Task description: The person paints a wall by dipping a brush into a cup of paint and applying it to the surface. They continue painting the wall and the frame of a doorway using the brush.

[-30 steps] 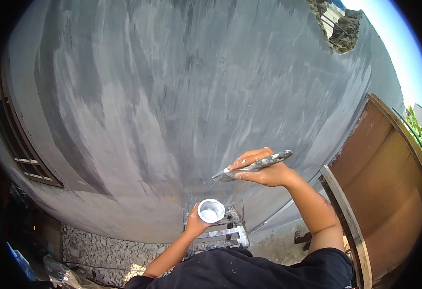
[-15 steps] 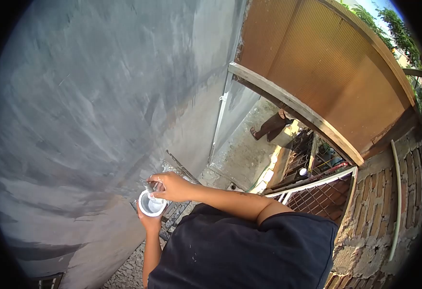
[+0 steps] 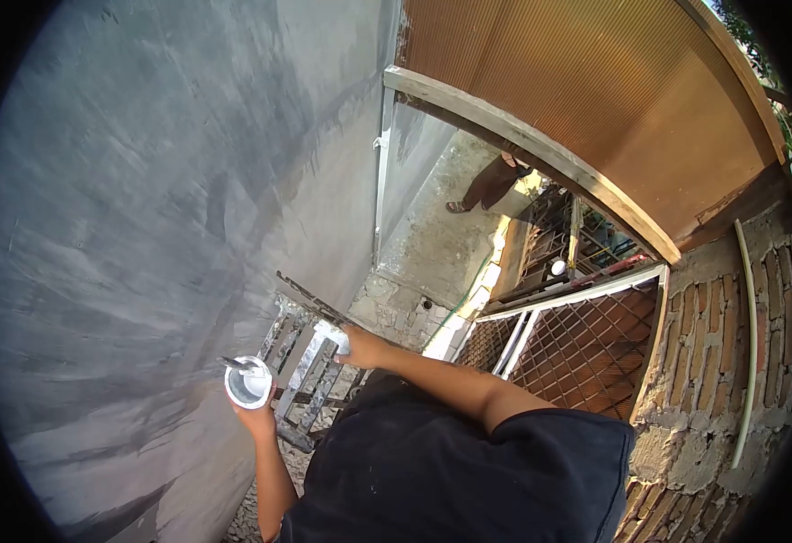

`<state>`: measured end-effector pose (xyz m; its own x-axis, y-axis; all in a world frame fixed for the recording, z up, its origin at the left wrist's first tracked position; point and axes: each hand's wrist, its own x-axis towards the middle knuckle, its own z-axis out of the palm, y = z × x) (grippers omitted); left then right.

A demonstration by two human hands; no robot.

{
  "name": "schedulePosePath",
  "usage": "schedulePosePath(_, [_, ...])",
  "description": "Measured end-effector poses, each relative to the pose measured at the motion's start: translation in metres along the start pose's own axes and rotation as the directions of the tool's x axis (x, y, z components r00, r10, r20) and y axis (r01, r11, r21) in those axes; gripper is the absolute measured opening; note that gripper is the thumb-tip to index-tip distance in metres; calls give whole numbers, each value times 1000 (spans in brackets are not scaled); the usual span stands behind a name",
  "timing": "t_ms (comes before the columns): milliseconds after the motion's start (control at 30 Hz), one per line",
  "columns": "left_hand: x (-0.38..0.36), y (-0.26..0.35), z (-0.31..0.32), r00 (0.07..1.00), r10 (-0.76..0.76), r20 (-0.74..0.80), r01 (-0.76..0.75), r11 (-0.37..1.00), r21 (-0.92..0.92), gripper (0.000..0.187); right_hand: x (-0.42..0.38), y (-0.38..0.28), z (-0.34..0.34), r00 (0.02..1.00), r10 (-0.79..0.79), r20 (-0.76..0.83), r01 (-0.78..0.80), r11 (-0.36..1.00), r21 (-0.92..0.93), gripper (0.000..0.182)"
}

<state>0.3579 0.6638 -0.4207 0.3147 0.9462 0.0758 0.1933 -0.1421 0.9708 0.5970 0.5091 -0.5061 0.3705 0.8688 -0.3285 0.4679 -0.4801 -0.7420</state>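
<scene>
Grey streaky painted wall (image 3: 142, 226) at left; white round cup (image 3: 261, 395) gripped in left hand (image 3: 253, 418), mouth up, dark-handled paintbrush (image 3: 237, 365) inside, above the grip, long axis roughly sideways, handle end over rim toward wall. Right hand (image 3: 363, 349), right of that grip, on paint-spattered metal ladder (image 3: 304, 364); can't tell finger closure.

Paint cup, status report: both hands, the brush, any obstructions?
Left hand holding paint cup. Right hand on paint-spattered ladder. Brush in cup, handle over rim. Nothing visible blocking cup's mouth otherwise.
</scene>
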Motion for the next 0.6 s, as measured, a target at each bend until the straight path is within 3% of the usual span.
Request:
schedulePosePath(33, [4,1,-3,1000,-2,-14,4,996,94,87,1,-2,3,1000,13,16,-12,999,-46,93])
schedulePosePath(100, [6,-4,-6,996,-68,-65,71,997,39,86,4,1,7,998,54,22,-53,997,-57,94])
schedulePosePath(200, [10,-24,-12,993,-49,-107,55,997,53,85,22,3,4,998,62,19,-61,997,-53,79])
schedulePosePath(267, [12,-22,-9,984,-101,-147,95,994,-51,80,36,0,13,998,47,34,-45,997,-64,75])
schedulePosePath(333, [18,-28,-8,964,-167,-208,150,984,-94,78,39,-6,10,985,166,-48,-168,984,-50,70])
schedulePosePath(433, [30,-43,-3,946,-143,-291,130,989,-66,77,40,1,9,998,21,-58,-23,999,-31,74])
schedulePosePath(600, [44,-46,17,930,-245,-274,221,968,-116,75,37,3,12,998,-1,-64,-3,998,-69,66])
